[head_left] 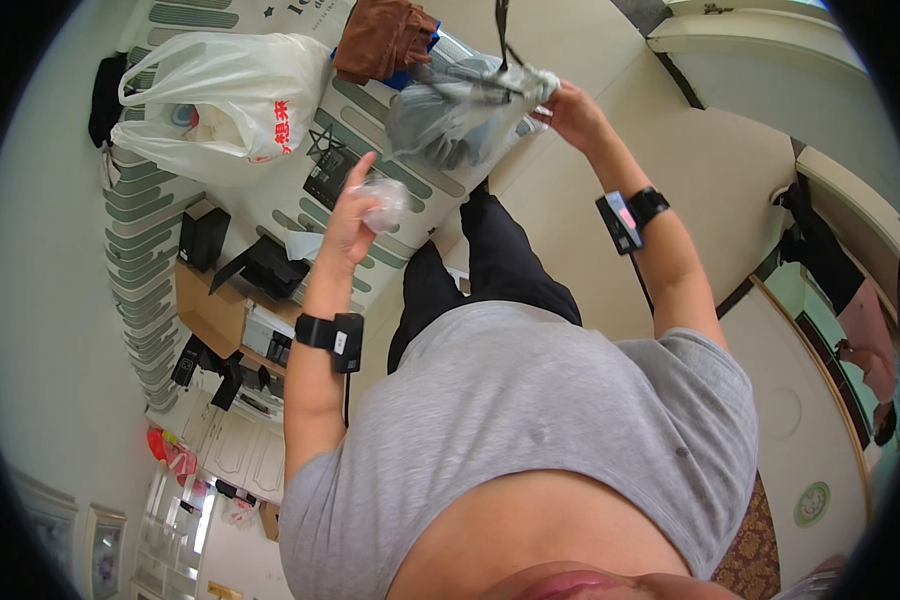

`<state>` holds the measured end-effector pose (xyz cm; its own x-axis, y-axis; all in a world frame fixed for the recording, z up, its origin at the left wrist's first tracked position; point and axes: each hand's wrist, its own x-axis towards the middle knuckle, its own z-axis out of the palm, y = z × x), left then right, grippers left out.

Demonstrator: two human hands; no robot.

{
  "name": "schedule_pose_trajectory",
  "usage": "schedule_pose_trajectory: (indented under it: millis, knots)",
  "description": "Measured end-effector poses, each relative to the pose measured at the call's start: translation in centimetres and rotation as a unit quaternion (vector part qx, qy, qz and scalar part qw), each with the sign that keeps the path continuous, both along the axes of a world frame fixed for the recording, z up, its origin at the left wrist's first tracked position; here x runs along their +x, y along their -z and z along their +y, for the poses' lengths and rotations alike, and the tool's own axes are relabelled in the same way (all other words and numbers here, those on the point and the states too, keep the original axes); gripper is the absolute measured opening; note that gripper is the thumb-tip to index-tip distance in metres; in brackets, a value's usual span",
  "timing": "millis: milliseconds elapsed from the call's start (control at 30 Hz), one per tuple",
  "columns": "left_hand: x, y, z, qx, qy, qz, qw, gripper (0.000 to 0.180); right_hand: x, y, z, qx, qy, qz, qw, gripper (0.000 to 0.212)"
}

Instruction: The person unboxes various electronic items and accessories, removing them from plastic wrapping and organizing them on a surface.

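Observation:
My right hand [575, 112] is closed at the gathered neck of a clear plastic bag [470, 115]. Dark grey contents show through the bag's film; their kind is unclear. The bag is at the near edge of a patterned table [375, 215], with dark straps rising past its top. Over the same table, my left hand [350, 222] has its index finger stretched out and the other fingers curled around a clear, roundish plastic thing [382, 204]. A dark flat box [330, 177] lies just beyond that hand.
A white carrier bag [225, 110] stands farther left, and a folded brown cloth [382, 40] lies behind the clear bag. Black boxes [205, 232] and an open cardboard carton [210, 308] sit along the left side. On the right are a door [770, 70] and a person [860, 330].

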<state>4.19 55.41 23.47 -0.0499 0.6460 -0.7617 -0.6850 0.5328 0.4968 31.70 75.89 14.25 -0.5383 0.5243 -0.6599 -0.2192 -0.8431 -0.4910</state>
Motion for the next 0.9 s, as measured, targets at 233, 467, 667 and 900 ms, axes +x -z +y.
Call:
schedule_pose_trajectory:
  millis: [233, 467, 667, 900]
  knots:
    - [5.3, 0.4, 6.6, 0.047, 0.109, -0.078, 0.99, 0.07, 0.0, -2.0, -3.1, -0.01, -0.001, 0.026, 1.0, 0.025]
    - [8.6, 3.2, 8.3, -0.009, 0.165, -0.035, 0.986, 0.039, -0.1, -5.0, -3.9, 0.066, -0.159, 0.0, 0.985, 0.04]
    - [9.0, 3.4, 7.1, 0.058, 0.231, 0.021, 0.971, 0.032, -1.2, -4.1, -5.5, 0.236, -0.26, -0.225, 0.909, 0.03]
    - [0.2, 1.7, 7.3, 0.012, 0.153, -0.108, 0.982, 0.032, -2.2, -4.7, 0.7, 0.612, -0.237, -0.466, 0.594, 0.015]
